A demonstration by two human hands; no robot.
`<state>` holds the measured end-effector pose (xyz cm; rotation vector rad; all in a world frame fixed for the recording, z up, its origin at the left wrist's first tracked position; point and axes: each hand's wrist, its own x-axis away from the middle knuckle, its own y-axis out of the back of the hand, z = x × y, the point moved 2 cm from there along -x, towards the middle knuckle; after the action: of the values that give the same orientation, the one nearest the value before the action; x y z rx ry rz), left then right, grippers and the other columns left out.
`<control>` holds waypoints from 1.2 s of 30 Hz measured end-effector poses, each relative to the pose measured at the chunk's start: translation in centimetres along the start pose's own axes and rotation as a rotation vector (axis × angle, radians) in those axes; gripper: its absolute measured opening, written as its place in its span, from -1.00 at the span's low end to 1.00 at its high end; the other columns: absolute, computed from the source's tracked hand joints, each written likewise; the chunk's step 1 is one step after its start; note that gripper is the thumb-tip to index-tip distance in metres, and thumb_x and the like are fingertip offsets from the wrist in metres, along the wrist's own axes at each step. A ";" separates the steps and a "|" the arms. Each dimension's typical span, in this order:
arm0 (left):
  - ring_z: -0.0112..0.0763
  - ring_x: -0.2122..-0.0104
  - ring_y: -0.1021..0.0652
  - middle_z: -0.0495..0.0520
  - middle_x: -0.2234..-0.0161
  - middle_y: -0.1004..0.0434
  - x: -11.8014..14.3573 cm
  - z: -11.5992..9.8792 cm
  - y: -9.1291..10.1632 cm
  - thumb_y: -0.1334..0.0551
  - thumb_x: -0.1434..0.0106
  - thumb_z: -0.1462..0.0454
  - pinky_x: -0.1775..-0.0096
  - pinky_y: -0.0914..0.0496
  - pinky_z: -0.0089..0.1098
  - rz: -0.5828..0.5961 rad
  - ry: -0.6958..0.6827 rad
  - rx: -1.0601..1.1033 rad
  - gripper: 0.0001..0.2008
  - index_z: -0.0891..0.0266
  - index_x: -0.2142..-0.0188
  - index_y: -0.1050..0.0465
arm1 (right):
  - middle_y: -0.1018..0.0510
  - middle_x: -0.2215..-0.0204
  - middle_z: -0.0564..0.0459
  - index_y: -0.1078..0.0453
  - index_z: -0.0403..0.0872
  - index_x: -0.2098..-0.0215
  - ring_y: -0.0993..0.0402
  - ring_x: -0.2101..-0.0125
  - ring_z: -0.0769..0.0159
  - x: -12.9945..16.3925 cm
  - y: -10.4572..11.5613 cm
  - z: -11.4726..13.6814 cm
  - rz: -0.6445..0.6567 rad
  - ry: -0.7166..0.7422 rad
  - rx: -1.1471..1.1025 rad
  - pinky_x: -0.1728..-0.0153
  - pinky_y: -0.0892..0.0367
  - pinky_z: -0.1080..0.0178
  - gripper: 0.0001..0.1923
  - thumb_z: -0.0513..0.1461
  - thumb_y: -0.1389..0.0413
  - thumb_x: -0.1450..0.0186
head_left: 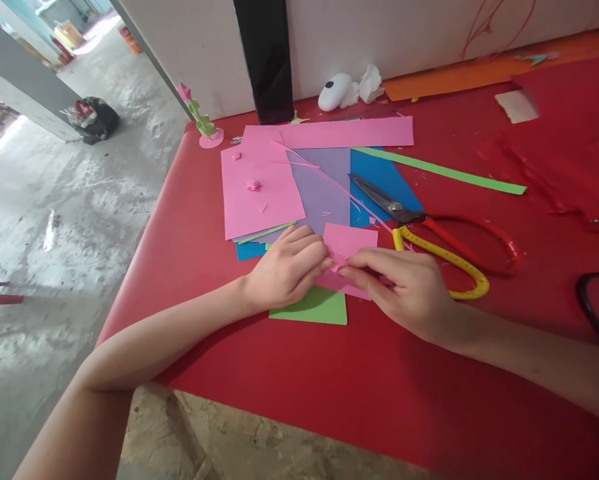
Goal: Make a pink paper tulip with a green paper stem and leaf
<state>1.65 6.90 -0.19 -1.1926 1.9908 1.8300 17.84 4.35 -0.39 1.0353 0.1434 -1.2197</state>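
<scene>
1. Both hands meet at the near middle of a red table (259, 373). The left hand (284, 270) and right hand (404, 290) each pinch, with closed fingertips, the near edge of a small pink paper piece (349, 243).
2. The pink piece lies partly on a green sheet (314, 308), just in front of a fan of coloured sheets.
3. Judging by the pinch, the step in hand looks like folding or rolling a small bit at the paper's edge. A next move would call for a firm, even fingertip press so the crease stays straight.
4. Counted: two large pink sheets (259, 190), one lilac sheet (322, 190), one blue sheet (384, 180), one long green strip (444, 171).
5. One pair of scissors (429, 233), with one red and one yellow handle, lies just right of the hands, untouched.
6. Three tiny pink scraps sit on the nearer pink sheet.
7. At the back wall: one white rounded object (335, 91).
</scene>
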 end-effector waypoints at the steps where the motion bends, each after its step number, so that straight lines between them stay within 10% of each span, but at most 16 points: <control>1: -0.41 0.50 -0.26 -0.01 0.57 -0.27 0.0 0.0 0.0 0.12 -0.41 0.23 0.42 -0.22 -0.40 -0.006 -0.005 -0.006 -0.73 0.18 0.44 -0.09 | -0.40 0.63 0.18 -0.27 -0.10 0.46 -0.25 0.63 0.54 0.0 0.0 0.1 0.003 0.011 0.003 0.59 -0.16 0.43 -0.85 -0.32 -0.09 -0.28; 36: -0.47 0.58 -0.28 -0.12 0.63 -0.26 0.2 -0.2 0.5 0.01 -0.38 0.17 0.38 -0.21 -0.39 -0.026 -0.026 0.011 -0.73 0.19 0.45 -0.13 | -0.31 0.59 0.17 -0.16 -0.05 0.38 -0.21 0.62 0.49 0.5 -0.1 -0.1 0.104 0.085 0.042 0.59 -0.09 0.38 -0.86 -0.34 0.08 -0.36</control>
<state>1.24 6.62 0.07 -1.1795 1.9595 1.8100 18.07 4.07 -0.83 1.1183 0.1284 -1.0897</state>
